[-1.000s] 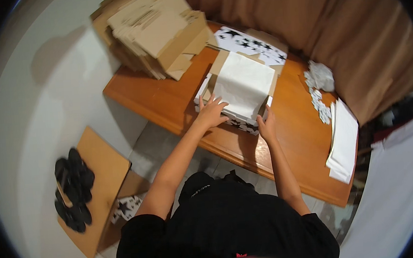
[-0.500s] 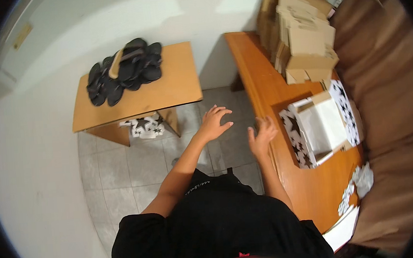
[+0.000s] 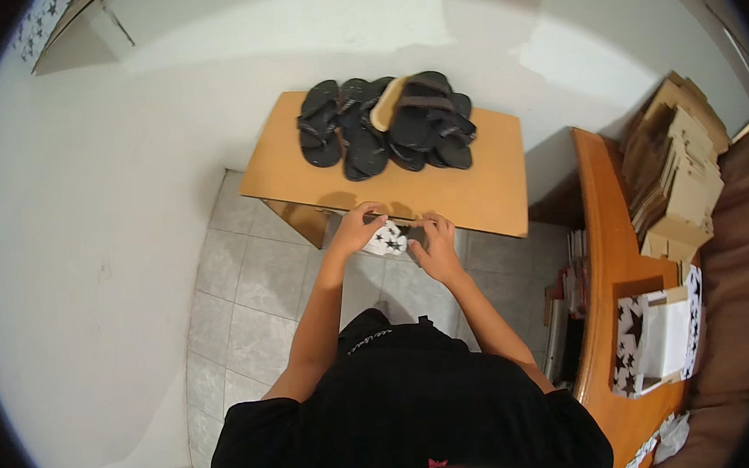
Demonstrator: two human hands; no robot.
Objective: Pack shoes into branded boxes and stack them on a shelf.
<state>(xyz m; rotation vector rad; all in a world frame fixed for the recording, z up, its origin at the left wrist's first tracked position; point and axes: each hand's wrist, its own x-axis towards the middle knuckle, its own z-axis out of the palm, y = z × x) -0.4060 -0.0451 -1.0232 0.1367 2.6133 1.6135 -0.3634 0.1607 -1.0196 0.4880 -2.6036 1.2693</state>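
At the front edge of the small light-brown table, my left hand hovers with bent fingers and thumb apart, nothing seen in it. To its right, my right hand has its thumb and fingers apart too, pointing at the same edge. Whether the fingertips touch the edge I cannot tell. Just beyond them lies a pile of black sandals on the tabletop, one turned with its tan sole showing. Star-printed white material shows between my hands, below the table's edge.
On my right runs a longer orange-brown table. It bears stacked brown cardboard boxes, an open star-printed box with white inside, and crumpled white plastic. Books or papers stand below it. A brown curtain hangs beyond.
The view has turned left, so the small table is now in front of me. Both hands have moved away from the longer table to the small table's front edge.
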